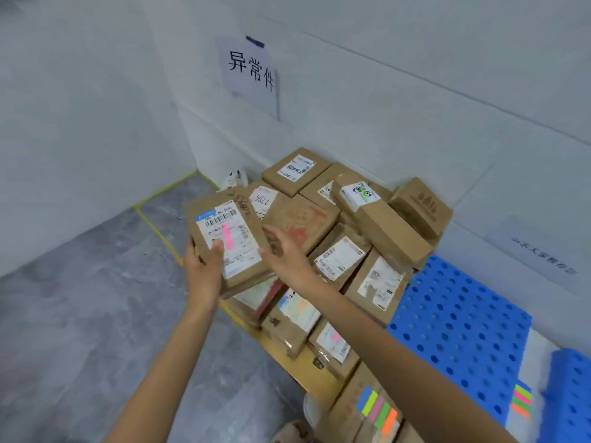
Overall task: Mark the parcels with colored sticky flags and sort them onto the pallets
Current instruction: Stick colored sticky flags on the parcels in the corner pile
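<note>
Over the corner heap of brown cardboard parcels (335, 225), my left hand (204, 273) holds a flat brown cardboard parcel with a white shipping label (224, 238), tilted up toward me. The thumb lies across the lower part of the label. The other fingers are curled under the near-left edge, out of sight, so the grip is a pinch from above and below. I judge it is held label-up so that the pink sticky flag (228, 236) stuck on the label can be read while I choose its place.

My right hand (284, 254) is empty, its fingers (271, 233) straight and loosely spread just beside the parcel's right edge. Whether they touch it I cannot tell. It looks ready to steady the parcel or to clear a spot.

The heap lies jumbled against the wall under a white paper sign with black handwritten characters (249, 71), most labels facing up. A few of these labels already carry flags. Its right side rests on a blue perforated plastic pallet (457, 314).

Strips of coloured sticky flags (377, 407) sit on a brown box near my right arm, close at hand for the next marking. With this parcel flagged, what remains for it is setting it down.
</note>
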`<act>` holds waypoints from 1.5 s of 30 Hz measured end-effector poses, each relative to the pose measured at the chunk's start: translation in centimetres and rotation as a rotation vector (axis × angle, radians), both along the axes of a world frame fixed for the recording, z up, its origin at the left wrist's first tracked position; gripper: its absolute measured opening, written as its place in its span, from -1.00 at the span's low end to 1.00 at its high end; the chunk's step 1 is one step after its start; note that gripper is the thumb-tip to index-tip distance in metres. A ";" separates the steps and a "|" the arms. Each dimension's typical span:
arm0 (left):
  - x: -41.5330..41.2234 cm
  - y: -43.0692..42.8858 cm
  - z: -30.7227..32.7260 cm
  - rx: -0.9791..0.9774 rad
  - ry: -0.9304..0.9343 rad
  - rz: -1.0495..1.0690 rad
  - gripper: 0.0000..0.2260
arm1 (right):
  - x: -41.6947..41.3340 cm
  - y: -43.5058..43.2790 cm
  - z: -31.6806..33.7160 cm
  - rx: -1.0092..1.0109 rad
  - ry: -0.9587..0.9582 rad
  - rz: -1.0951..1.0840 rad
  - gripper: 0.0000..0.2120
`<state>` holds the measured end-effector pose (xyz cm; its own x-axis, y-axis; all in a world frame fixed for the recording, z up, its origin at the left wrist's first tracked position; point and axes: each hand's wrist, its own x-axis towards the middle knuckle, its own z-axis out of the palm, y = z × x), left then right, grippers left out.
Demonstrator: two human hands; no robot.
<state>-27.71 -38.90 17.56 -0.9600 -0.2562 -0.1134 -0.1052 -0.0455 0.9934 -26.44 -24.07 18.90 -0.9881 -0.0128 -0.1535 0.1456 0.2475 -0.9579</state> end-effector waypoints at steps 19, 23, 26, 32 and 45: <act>-10.4 -1.9 -15.3 -0.105 -0.410 0.245 -0.35 | 0.5 8.8 -9.1 0.203 -0.085 -0.430 -0.71; -9.3 -0.2 -13.2 -0.520 -0.203 0.193 -0.44 | 3.5 10.6 -9.1 0.214 -0.109 -0.584 -0.72; -6.4 5.3 -9.4 -0.520 0.039 -0.050 -0.58 | 5.8 12.2 -9.6 0.227 -0.116 -0.737 -0.74; 0.1 17.3 -8.3 -0.429 0.210 -0.905 -0.70 | 8.4 15.2 -10.7 0.290 -0.317 -0.954 -0.72; -5.5 26.5 -5.3 -0.207 -0.112 -0.910 -0.41 | 3.7 20.7 -6.0 -0.070 -0.118 -1.088 -0.61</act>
<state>-33.22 -12.44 12.26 -0.7873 0.5621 -0.2532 -0.1090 0.2774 0.9546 -22.74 -3.35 12.88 -0.4550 0.8450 -0.2812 0.3450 -0.1238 -0.9304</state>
